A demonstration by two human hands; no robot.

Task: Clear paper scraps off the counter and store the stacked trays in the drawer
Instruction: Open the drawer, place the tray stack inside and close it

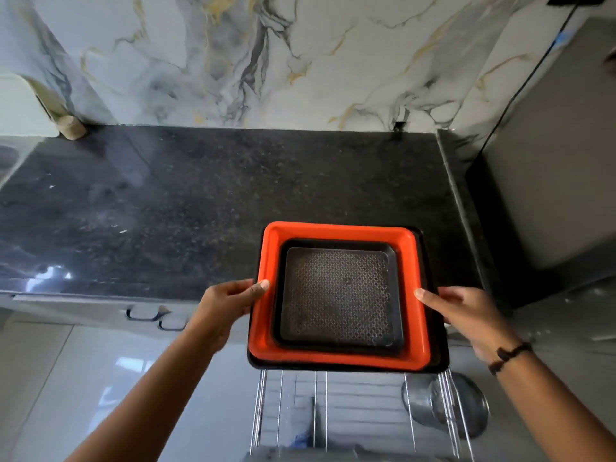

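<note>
A stack of trays hangs in the air past the counter's front edge: an orange tray (336,230) sits on a larger black tray (433,315), and a smaller black tray (336,295) with a patterned floor lies inside the orange one. My left hand (226,305) grips the stack's left rim with the thumb on top. My right hand (463,311) grips the right rim the same way. Below the stack an open wire-rack drawer (290,405) shows. A few tiny white paper scraps (121,230) lie on the black counter (200,195).
A steel lid or bowl (446,405) lies in the drawer's right part. Cabinet handles (143,316) sit under the counter at left. A grey appliance (560,161) stands to the right, a marble wall behind, and a pale board (40,105) at the far left.
</note>
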